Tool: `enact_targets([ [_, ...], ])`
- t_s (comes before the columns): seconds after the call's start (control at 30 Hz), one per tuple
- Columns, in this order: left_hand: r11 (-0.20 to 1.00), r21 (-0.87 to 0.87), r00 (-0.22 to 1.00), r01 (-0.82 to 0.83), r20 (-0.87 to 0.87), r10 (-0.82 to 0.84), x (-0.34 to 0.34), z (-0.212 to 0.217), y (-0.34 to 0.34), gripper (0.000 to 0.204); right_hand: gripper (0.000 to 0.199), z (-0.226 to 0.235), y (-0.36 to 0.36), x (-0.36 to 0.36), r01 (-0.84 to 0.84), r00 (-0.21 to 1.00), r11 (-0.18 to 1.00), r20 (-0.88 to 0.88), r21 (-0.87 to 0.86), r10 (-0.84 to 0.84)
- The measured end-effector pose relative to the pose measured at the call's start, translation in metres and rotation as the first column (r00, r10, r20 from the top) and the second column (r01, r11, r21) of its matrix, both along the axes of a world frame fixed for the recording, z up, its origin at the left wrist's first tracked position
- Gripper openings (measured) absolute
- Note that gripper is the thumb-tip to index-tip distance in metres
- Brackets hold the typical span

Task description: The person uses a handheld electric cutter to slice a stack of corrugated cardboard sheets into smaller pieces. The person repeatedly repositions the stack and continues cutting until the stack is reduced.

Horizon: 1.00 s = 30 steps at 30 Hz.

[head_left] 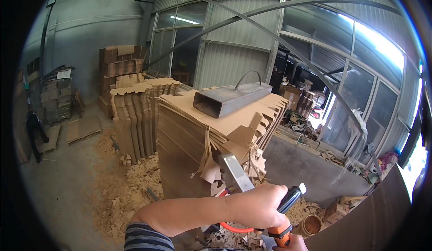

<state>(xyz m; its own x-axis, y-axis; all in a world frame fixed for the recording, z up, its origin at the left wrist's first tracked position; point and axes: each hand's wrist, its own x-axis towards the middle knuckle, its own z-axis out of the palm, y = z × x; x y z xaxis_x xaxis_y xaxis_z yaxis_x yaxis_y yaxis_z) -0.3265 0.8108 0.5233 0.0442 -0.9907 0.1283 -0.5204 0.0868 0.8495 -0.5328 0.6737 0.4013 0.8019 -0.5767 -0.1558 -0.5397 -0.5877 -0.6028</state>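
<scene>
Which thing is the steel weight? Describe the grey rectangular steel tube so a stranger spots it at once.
Find the tall stack of brown die-cut cardboard sheets in the middle of the hall floor. On its top lies the grey rectangular steel tube, open end toward the camera. It is the only metal piece up there, with a bent wire handle arching over it.

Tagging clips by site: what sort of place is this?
Likely a cardboard box workshop: tall stacks of die-cut cardboard sheets, trimmed scraps over the concrete floor, corrugated metal walls with big windows.
</scene>
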Motion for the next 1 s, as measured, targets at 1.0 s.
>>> enact_targets([
  [1.0, 0.997, 0.002, 0.993, 0.075, 0.096, -0.075, 0.011, 0.016, -0.038, 0.028, 0.025, -0.018, -0.009, -0.003, 0.116, 0.988, 0.993, 0.101, 0.020, -0.118],
])
